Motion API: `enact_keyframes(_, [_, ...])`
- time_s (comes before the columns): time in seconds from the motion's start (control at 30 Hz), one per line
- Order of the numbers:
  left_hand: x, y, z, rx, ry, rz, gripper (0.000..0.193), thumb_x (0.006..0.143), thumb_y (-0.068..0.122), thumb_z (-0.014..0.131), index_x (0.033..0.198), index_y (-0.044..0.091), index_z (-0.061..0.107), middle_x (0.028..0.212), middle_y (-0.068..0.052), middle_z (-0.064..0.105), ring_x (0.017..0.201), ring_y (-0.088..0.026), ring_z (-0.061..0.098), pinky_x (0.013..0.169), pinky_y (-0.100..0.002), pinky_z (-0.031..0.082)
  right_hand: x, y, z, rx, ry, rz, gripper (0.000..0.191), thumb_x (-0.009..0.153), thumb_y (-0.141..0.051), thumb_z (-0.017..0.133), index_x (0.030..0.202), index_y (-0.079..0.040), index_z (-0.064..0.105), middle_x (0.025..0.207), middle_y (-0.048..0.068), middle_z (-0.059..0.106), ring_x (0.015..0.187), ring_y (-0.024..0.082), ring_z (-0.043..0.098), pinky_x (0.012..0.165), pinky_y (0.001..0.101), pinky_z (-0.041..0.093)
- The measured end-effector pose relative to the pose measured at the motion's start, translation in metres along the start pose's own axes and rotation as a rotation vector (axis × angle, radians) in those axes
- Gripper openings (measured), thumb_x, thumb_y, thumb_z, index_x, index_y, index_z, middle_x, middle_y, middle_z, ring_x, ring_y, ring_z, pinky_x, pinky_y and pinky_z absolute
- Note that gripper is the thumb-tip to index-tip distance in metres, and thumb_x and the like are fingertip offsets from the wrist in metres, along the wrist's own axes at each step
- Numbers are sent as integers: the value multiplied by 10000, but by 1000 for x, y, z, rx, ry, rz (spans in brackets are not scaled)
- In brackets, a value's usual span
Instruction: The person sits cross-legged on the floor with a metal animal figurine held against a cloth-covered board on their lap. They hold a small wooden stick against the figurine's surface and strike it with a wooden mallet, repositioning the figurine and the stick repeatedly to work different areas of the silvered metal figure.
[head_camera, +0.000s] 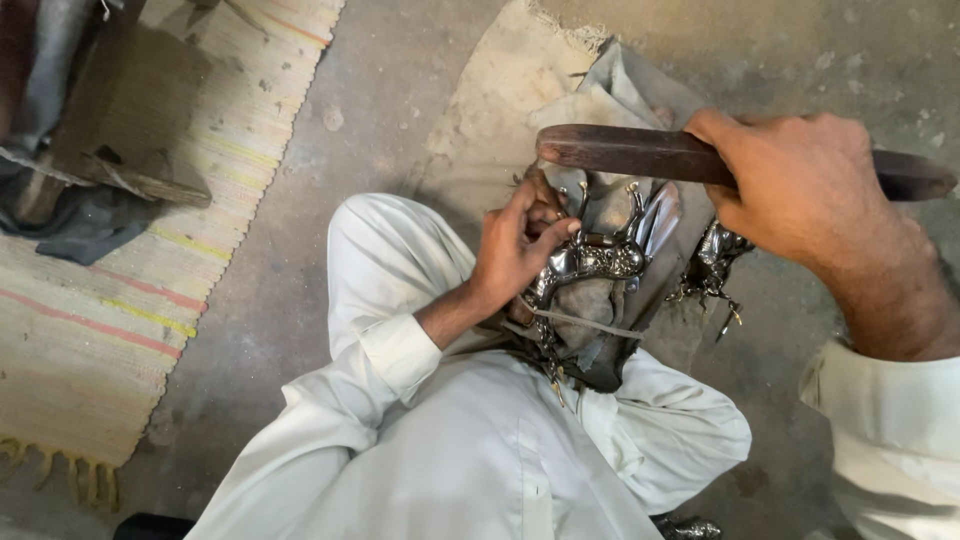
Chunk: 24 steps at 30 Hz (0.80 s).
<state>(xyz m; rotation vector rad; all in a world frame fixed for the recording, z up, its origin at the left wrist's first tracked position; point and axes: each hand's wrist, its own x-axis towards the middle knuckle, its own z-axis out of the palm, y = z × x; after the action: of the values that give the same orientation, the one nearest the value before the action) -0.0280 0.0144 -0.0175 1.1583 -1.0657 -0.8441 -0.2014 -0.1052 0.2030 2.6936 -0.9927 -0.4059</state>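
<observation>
Gripping the dark wooden stick (640, 152), my right hand (800, 185) hovers above the shiny ornate metal fitting (590, 262). Just left of that fitting, my left hand (515, 245) pinches it against grey cloth (610, 200); beyond lies beige sacking (500, 110).

Bare concrete floor (400, 90) with striped woven mat (110, 330).

The bare concrete floor (350, 110) carries everything. Beneath the left hand (515, 250) and its grip on the metal piece (590, 262) lies a frayed sack cloth (500, 110). Well to the left of that grip, a striped woven mat (110, 330) covers the floor, with a wooden block (130, 110) and a dark rag (85, 225) on it.
</observation>
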Motion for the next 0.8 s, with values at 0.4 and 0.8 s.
enact_keyframes(0.4, [2,5,1,126,-20,26,356,921,121,788,1076,-19,500,817,-85,711,713,-103,716,640,-252,623,7,-14,-19,10,302,-66,395,768,-203,793,1138,-150,664,848,57,724,727,269,727,591,398,538])
enact_keyframes(0.8, [48,9,-24,-139,-396,0,290,936,40,775,1155,-7,590,930,-96,782,820,-157,774,712,-292,650,-35,13,35,333,-105,291,347,904,-331,769,1182,-155,657,722,132,703,704,389,701,671,499,516])
